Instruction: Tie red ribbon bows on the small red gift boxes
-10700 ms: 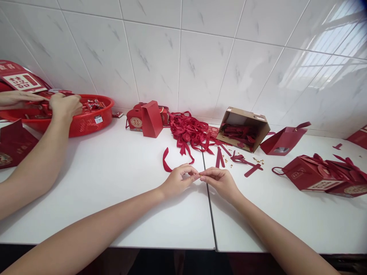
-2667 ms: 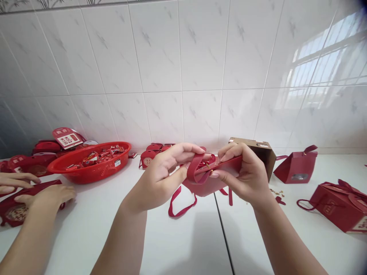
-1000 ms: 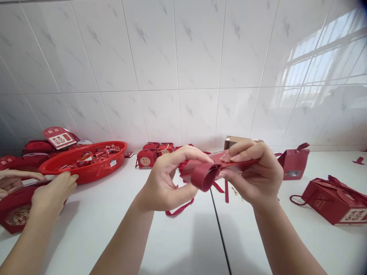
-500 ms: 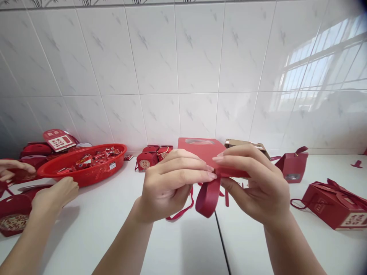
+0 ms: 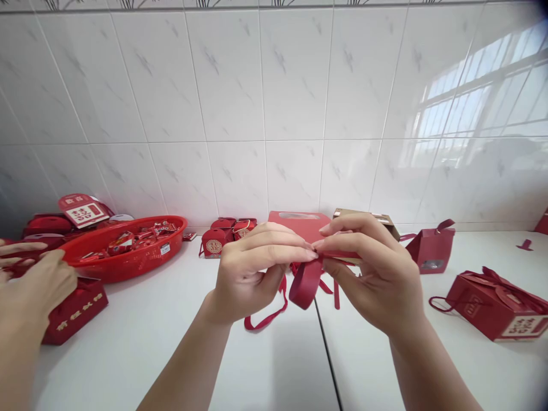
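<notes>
At the far left a co-worker's hand (image 5: 36,285) rested on a small red box with gold lettering (image 5: 75,311) standing on the white table (image 5: 141,342); half a second earlier that hand had lain open over a flat round-patterned piece, and no upright box showed there. Behind it the red basket (image 5: 124,257) of wrapped sweets sat where it had been, with red cards stacked beyond it.

Nearer the middle, a cluster of small red gift boxes (image 5: 222,234) stood against the tiled wall. The person's left hand (image 5: 252,274) was raised above the table, its fingers closed and pinched on the upper edge of a flat red box (image 5: 302,225), meeting the right hand's fingertips there. Compared with half a second before, both hands sat a little lower in view and the flat red box tilted slightly less toward the camera. A red ribbon loop (image 5: 305,282) hung just below the pinch, curled tighter than before, and a ribbon tail (image 5: 265,317) trailed down onto the table.

The right hand (image 5: 377,279) was likewise clamped on the flat red box's edge, thumb beneath. Behind it stood a brown cardboard box (image 5: 377,220), then an open red bag (image 5: 430,251), and at the far right a finished red box with ribbon (image 5: 496,302) lay unmoved on the table.
</notes>
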Demonstrator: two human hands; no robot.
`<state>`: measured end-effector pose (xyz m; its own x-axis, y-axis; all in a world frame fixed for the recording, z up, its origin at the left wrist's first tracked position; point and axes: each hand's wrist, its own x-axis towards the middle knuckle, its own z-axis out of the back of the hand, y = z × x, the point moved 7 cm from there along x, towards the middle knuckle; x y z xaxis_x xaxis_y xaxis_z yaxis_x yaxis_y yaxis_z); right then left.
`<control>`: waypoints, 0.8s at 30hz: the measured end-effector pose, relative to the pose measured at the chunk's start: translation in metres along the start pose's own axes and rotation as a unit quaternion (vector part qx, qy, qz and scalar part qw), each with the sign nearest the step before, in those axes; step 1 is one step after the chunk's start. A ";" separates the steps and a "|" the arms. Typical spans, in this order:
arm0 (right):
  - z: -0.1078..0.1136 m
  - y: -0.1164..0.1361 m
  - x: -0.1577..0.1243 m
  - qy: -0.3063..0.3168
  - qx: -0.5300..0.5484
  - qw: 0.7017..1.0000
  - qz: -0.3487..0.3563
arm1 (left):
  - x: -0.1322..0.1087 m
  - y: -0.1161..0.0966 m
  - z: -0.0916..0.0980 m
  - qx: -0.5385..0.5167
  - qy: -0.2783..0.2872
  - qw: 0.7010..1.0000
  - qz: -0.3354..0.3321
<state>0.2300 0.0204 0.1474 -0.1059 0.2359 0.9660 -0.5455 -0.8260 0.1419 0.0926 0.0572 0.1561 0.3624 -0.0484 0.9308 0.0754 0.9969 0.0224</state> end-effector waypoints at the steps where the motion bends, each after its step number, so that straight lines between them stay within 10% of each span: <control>1: 0.000 -0.001 0.000 -0.003 0.001 1.000 -0.003 | 0.000 0.001 0.000 -0.001 -0.002 1.000 0.008; 24: -0.008 -0.021 0.001 -0.013 0.031 0.999 -0.030 | -0.003 0.031 -0.005 0.043 0.078 0.984 0.152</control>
<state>0.2348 0.0419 0.1438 -0.0527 0.2736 0.9604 -0.4978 -0.8409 0.2123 0.0980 0.0879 0.1519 0.4954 0.2500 0.8319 -0.1344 0.9682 -0.2109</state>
